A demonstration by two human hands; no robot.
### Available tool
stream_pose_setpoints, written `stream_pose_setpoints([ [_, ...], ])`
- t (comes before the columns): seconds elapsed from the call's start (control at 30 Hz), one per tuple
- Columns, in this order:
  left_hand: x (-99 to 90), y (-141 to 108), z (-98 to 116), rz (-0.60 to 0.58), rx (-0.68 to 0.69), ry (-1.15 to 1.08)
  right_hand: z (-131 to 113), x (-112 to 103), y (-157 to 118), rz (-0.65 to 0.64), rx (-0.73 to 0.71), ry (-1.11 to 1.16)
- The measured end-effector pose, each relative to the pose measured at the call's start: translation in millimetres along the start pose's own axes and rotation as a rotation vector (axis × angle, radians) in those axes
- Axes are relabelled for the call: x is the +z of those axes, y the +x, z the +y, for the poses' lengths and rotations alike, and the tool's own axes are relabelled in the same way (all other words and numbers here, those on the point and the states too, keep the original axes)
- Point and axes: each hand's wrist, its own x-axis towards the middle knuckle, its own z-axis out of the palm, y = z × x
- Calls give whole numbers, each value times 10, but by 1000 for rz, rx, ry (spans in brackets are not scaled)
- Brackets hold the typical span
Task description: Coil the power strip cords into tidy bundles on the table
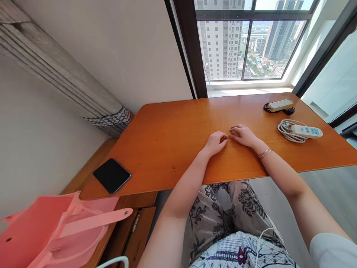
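My left hand (217, 143) rests on the orange-brown wooden table (167, 137). Its fingers are loosely bent, with a gap between thumb and fingers and nothing held. Just to its right lies my right hand (242, 134), palm down, fingers stretched loosely toward the left one. The two hands are close but apart. A thin bracelet (264, 153) circles my right wrist. Nearest to the right hand are a white power strip (306, 131) with its coiled cable and, farther back, a beige power strip (279, 105) with a black cord and plug.
A dark tablet (112, 175) lies at the table's left end. Below it, a pink bag (50, 227) with a strap stands beside wooden drawers (141, 232). Behind the table are a window (248, 50) and, at left, a gathered grey curtain (69, 74).
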Motion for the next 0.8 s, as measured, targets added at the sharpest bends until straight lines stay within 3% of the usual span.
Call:
stream_pose_setpoints([
  [0.27, -34, 5, -36, -44, 24, 31, -52, 62, -8, -138, -79, -41],
  [0.8, -42, 8, -69, -55, 41, 41, -91, 45, -15, -171, -71, -58],
])
